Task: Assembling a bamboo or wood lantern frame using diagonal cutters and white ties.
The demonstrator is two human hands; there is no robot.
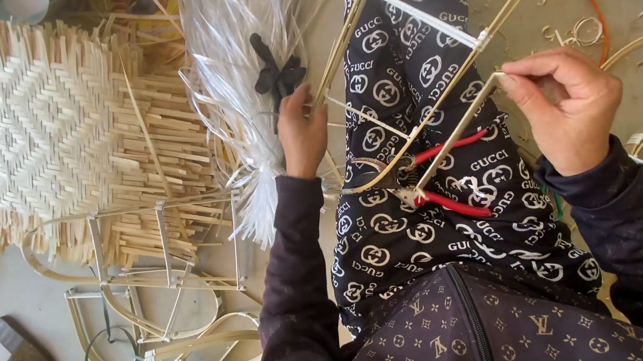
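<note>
Left hand (301, 133): closed on one bar of the frame (432, 19), fingers curled round the thin cane near its lower left end. Right hand (567, 108): closed in a pinch, thumb and fingertips clamped on the white-wrapped tip of a strip (457, 134) running down and left across the lap. Frame: slim pale cane bars, straight, joined at the corners by white tape wraps, held tilted above the patterned trousers. Pliers (426, 179): red-coated handles, dull metal jaws, lying on the lap under the strip (untouched by either hand). Plastic strands (232, 70): clear, glossy, bunched in a long sheaf just left of the left hand, tied with a black band (277, 74). Woven panel (34, 136): flat pale splints in a diamond pattern, ragged loose ends at the edges, on the floor to the far left. Spare frames (158, 304): bent cane hoops and rectangles, piled below the panel. Sandal (25, 351): dark, near the bottom left corner.
</note>
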